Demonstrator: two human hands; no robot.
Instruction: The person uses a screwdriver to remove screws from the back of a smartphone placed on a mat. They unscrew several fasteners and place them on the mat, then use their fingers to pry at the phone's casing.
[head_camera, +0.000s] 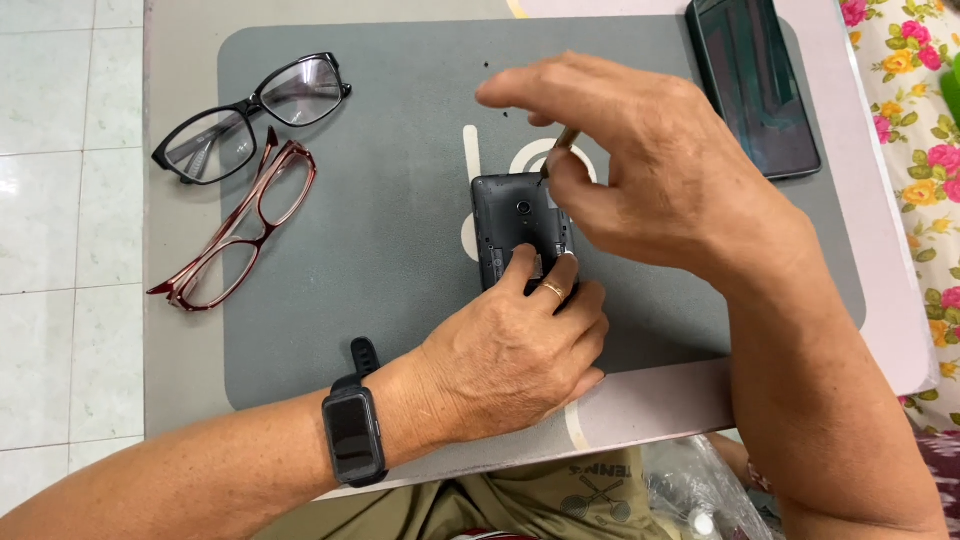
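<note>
A small dark phone (512, 215) with its back cover off lies on a grey mat (380, 230). My left hand (510, 350) rests on the phone's near end and holds it down with the fingertips; there is a ring on one finger and a black smartwatch (353, 436) on the wrist. My right hand (650, 165) hovers over the phone's upper right corner. It pinches a thin tool (557, 148) whose tip points down at the phone's top edge.
Black-framed glasses (250, 115) and dark red glasses (245, 225) lie at the mat's left. A larger dark phone (755, 85) lies screen-up at the top right. The small table (640, 400) ends near my lap; tiled floor lies left, flowered fabric right.
</note>
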